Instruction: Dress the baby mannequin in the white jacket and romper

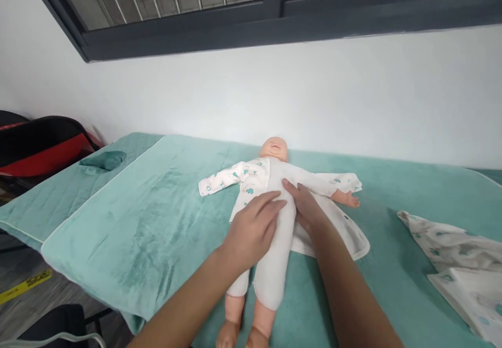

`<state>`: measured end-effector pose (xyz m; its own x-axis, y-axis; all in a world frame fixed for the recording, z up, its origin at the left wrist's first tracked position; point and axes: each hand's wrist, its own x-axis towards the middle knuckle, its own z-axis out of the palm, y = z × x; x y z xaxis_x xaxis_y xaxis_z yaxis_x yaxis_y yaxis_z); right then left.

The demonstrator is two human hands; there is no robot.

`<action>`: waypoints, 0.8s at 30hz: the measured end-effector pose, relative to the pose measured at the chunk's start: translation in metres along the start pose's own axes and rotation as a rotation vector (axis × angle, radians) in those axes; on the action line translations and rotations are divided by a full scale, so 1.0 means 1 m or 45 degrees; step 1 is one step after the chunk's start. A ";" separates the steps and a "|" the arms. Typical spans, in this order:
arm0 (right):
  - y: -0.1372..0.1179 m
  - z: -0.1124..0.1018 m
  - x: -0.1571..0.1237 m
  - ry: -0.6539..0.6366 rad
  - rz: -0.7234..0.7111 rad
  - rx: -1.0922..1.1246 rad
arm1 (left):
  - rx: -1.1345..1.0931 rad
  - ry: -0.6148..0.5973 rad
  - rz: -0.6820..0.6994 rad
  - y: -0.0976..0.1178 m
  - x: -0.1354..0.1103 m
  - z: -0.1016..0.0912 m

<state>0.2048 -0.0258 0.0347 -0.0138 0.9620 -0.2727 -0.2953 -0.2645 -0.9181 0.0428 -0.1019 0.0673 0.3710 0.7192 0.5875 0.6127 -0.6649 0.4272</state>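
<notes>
A baby doll (274, 149) lies on its back, head toward the wall, in white leggings or a plain white suit (270, 280). Over this is a white printed top (251, 186), its panel on the right spread open with the pale inside showing (333, 227). My left hand (253, 230) rests over the doll's belly, fingers stretched and slightly bent; its thumb is hidden. Against the right side of the doll's torso lies my right hand (308, 206), thumb and forefinger apart. I see no cloth clearly gripped by either hand. One doll hand (347, 199) shows beside the right sleeve.
A green padded cover (157, 222) lies beneath the doll, with a face-hole opening (102, 162) at left. Printed white cloth (463, 264) lies at right. Behind are a white wall (235, 97) and dark window frame (188, 29). A black-and-red chair (47, 144) stands left.
</notes>
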 end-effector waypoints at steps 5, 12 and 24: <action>-0.004 0.003 0.001 0.078 0.087 0.008 | 0.130 0.182 -0.385 -0.016 -0.056 -0.003; -0.004 0.004 0.001 0.047 0.070 0.047 | -0.204 0.155 -0.726 -0.049 -0.063 -0.005; 0.001 0.003 0.003 0.014 0.026 0.116 | -0.232 0.193 -0.534 -0.031 -0.084 -0.010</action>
<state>0.2021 -0.0225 0.0340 -0.0104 0.9557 -0.2943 -0.3807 -0.2759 -0.8826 -0.0145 -0.1435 0.0113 0.0036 0.9046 0.4262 0.5505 -0.3576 0.7543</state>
